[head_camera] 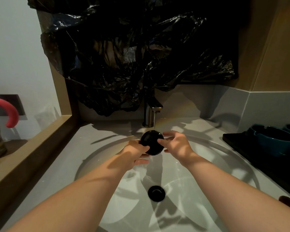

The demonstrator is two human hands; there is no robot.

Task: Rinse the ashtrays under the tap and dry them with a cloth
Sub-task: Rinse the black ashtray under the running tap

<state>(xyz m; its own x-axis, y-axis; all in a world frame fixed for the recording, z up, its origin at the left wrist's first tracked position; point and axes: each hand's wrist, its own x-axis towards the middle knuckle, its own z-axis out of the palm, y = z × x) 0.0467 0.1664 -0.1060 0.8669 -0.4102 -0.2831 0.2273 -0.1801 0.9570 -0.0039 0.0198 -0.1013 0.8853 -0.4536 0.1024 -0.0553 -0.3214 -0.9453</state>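
Note:
A round black ashtray (151,141) is held over the white sink (208,164), its underside turned toward me. Water runs from the metal tap (150,113) onto its top edge. My left hand (135,152) grips the ashtray's lower left side with the thumb across its face. My right hand (176,144) holds its right side, thumb on the face and fingers behind. Two dark blue ashtrays (274,139) stand on a black tray (238,144) at the right of the counter.
A black plastic sheet (132,56) hangs over the wall behind the tap. The black drain plug (156,193) sits in the basin's middle. A wooden ledge (32,151) runs along the left, with a pink hooked handle (10,111) beyond it.

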